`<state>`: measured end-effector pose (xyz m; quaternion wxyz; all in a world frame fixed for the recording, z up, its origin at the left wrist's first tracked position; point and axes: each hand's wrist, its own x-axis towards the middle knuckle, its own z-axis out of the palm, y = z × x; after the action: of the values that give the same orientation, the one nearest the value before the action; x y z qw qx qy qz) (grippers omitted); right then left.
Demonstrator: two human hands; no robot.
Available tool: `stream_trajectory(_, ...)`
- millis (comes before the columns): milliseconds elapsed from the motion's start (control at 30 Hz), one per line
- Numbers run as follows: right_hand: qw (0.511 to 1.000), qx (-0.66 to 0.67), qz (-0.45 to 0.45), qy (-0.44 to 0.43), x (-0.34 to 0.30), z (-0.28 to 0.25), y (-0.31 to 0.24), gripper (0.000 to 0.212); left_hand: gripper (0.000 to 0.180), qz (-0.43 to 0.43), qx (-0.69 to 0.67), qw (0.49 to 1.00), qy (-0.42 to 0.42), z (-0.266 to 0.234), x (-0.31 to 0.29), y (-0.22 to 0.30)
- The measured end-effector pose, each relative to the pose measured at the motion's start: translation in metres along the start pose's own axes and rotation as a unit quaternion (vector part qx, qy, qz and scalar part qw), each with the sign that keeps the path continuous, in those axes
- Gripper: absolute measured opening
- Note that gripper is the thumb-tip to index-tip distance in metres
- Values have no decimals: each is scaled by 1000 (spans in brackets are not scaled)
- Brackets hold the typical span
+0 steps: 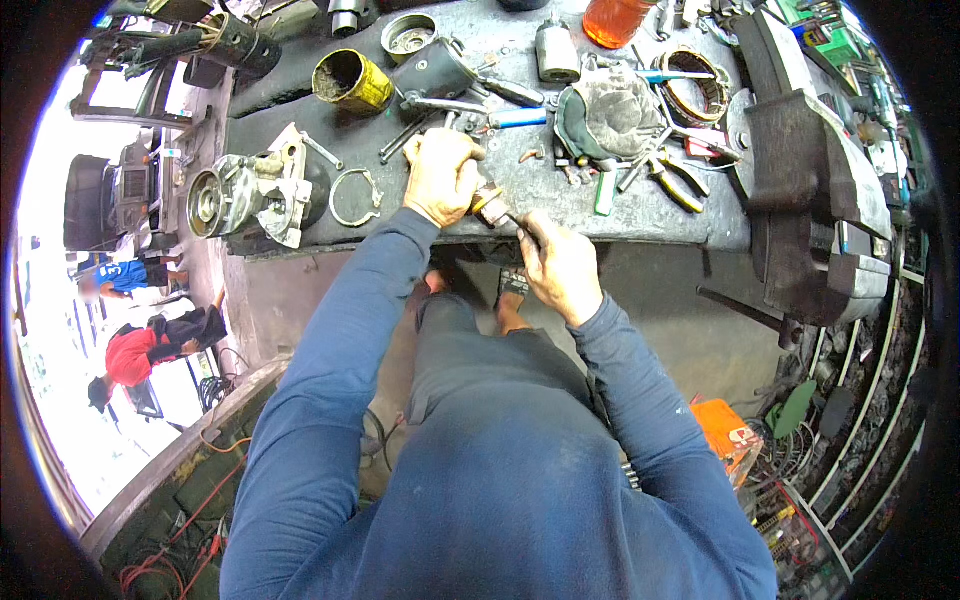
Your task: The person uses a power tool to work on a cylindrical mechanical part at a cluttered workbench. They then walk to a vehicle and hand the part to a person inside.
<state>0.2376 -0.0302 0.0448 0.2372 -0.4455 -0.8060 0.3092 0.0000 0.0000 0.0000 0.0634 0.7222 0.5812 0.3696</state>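
Over the front edge of the workbench point(640, 228), my two hands meet at a small cylindrical part point(490, 207) with a copper-yellow band and a dark, thin end. My left hand point(440, 178) is closed at its upper left end. From the lower right, my right hand point(562, 268) pinches the dark thin end; whether that is the part's own shaft or a separate tool, I cannot tell. Close to my left hand are a metal ring clamp point(356, 197) and a blue-handled tool point(518, 118). Pliers with yellow-black handles point(678, 186) lie to the right.
A cast metal housing point(262, 195) stands on the bench's left. Farther back are a yellow can point(352, 82), a dark cylinder point(433, 75), a grey bottle point(557, 52) and a wire-wound ring point(695, 90). A large vise point(815, 190) borders the right side. Two people are beyond the bench, far left.
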Motion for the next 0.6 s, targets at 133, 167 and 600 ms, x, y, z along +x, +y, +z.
stream_trajectory(133,999,-1,-25,40,10,17,3,10,18,9,7,1000,-5,-6,4,-2)
stream_trajectory(167,998,-2,-36,55,16,21,4,10,18,10,15,1000,-8,-9,7,-2)
stream_trajectory(600,999,29,7,-24,-1,-4,9,13,23,9,194,970,-146,-4,26,25)
